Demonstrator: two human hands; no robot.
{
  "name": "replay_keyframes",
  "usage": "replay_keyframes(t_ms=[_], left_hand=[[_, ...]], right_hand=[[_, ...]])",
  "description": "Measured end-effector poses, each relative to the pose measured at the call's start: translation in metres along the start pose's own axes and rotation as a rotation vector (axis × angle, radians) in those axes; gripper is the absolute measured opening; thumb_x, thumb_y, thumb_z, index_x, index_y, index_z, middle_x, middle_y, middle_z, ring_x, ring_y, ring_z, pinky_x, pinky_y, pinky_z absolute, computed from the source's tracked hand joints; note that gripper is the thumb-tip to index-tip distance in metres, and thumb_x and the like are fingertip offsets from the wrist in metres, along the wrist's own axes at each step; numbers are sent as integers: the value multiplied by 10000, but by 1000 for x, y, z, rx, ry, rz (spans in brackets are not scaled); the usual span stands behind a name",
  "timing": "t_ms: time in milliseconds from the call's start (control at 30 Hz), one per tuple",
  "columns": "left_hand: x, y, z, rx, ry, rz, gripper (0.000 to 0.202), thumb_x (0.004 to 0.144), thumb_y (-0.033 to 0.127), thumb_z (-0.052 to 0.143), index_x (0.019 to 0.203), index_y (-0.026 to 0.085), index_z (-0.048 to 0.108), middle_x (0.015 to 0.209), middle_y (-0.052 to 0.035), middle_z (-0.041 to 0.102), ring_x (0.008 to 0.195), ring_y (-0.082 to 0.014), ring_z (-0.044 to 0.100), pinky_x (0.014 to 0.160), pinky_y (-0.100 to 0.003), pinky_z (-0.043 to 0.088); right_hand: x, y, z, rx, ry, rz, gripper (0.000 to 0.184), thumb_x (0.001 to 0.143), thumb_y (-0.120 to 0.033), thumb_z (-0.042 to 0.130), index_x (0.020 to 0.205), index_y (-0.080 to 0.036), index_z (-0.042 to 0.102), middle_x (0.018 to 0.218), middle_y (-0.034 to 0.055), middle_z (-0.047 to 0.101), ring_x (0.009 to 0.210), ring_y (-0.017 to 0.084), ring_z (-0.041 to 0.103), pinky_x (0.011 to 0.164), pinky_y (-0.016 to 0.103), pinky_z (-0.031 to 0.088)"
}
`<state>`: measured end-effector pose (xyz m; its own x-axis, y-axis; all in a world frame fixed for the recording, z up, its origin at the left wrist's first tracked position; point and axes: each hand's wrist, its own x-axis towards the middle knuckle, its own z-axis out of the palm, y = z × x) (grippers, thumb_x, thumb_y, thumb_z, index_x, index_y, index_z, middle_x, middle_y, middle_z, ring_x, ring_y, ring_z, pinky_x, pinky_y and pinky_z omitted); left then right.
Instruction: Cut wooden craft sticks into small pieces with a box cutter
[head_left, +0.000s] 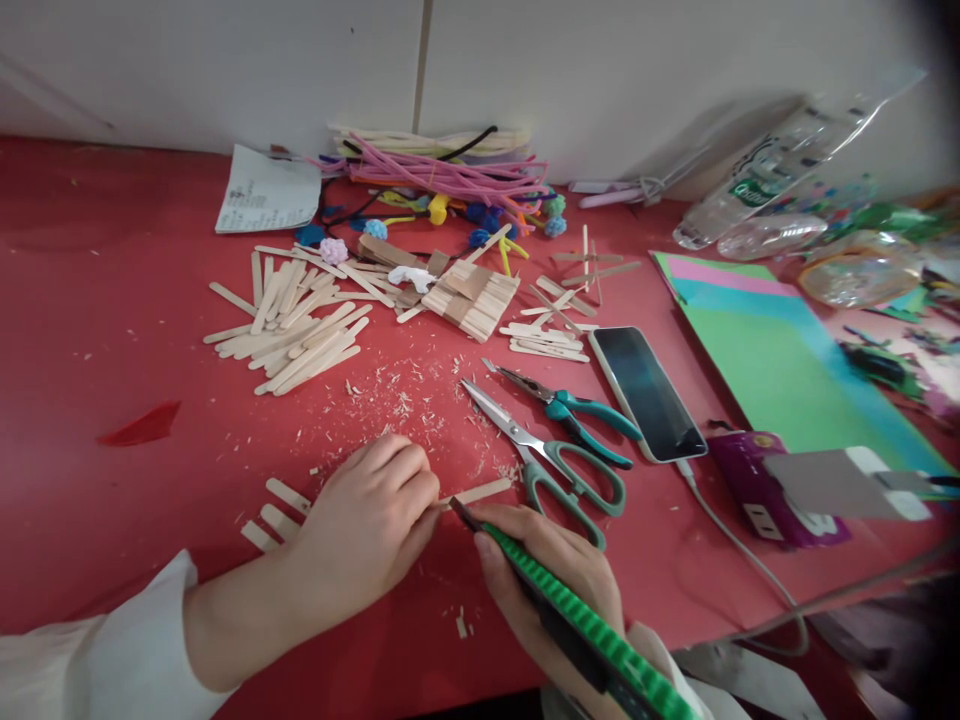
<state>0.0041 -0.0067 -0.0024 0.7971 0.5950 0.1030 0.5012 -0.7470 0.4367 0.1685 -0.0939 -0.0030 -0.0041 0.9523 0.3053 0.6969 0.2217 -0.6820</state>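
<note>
My left hand (pixel 371 525) is closed, its fingertips pressing a wooden craft stick (pixel 478 492) flat on the red table (pixel 90 330). My right hand (pixel 551 580) grips a green and black utility knife (pixel 592 635), whose blade tip meets the stick just right of my left fingers. Three short cut stick pieces (pixel 274 512) lie left of my left wrist. Wood shavings (pixel 409 395) are scattered in front of my hands.
Green-handled scissors (pixel 551 470) and teal pliers (pixel 574 412) lie right of my hands, then a phone (pixel 646 392) with a cable. Farther back are loose sticks (pixel 296 320), a stick stack (pixel 471 297), pipe cleaners (pixel 450 175), coloured paper (pixel 772 355) and a purple box (pixel 765 485).
</note>
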Motion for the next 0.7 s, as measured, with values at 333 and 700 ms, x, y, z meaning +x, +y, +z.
replay_keyframes(t_ms=[333, 700], left_hand=[[-1, -1, 1, -28, -38, -26, 141, 763, 48, 447, 717, 166, 511, 812, -53, 537, 817, -225, 444, 724, -376, 430], [-1, 4, 0, 112, 19, -8, 199, 829, 99, 426, 674, 173, 527, 750, -46, 547, 743, -209, 451, 660, -348, 422]], right_hand=[[9, -8, 3, 31, -34, 43, 125, 837, -125, 507, 935, -178, 565, 699, 6, 663, 580, 119, 633, 580, 200, 511], [-4, -8, 11, -86, 131, -67, 146, 816, -114, 508, 932, -183, 563, 699, 19, 692, 582, 136, 663, 556, 199, 535]])
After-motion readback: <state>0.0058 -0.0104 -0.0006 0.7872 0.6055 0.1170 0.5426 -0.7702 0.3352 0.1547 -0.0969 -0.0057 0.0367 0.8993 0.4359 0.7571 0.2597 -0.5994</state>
